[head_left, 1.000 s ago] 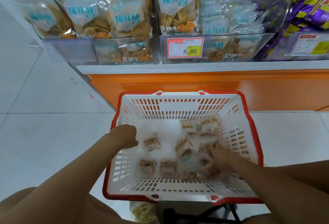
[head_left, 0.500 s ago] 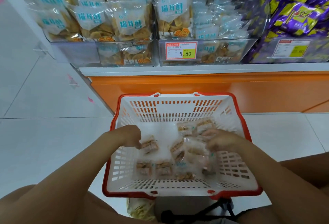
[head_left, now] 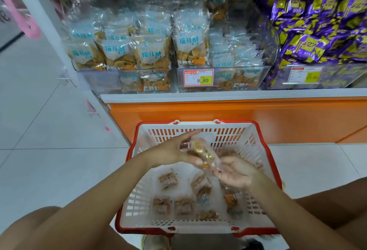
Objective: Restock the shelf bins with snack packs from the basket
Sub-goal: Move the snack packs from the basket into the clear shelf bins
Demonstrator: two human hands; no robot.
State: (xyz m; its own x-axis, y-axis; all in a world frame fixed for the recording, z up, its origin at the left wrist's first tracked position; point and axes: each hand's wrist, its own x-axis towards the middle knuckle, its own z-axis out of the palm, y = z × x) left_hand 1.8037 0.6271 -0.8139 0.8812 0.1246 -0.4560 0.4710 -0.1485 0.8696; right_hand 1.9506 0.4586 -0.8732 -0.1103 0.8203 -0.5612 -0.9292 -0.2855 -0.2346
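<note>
Pick-up step: left hand (head_left: 170,150) pinches a clear-wrapped golden snack pack (head_left: 202,151) over the red-rimmed white plastic basket (head_left: 267,151), right hand (head_left: 237,173) loose-fingered beneath; next, probably a lift to the far clear plastic bin (head_left: 224,80).

Retail shop aisle: clear shelf bins (head_left: 224,80) packed w/ bagged snacks (head_left: 119,51), price tag (head_left: 198,78) reading 8.80, red-and-white shopping basket (head_left: 198,227) on tiled floor (head_left: 49,130), orange shelf base (head_left: 238,118).

even bright indoor light, soft shadows, glare on clear wrappers, wide-angle bending, slight motion blur
</note>
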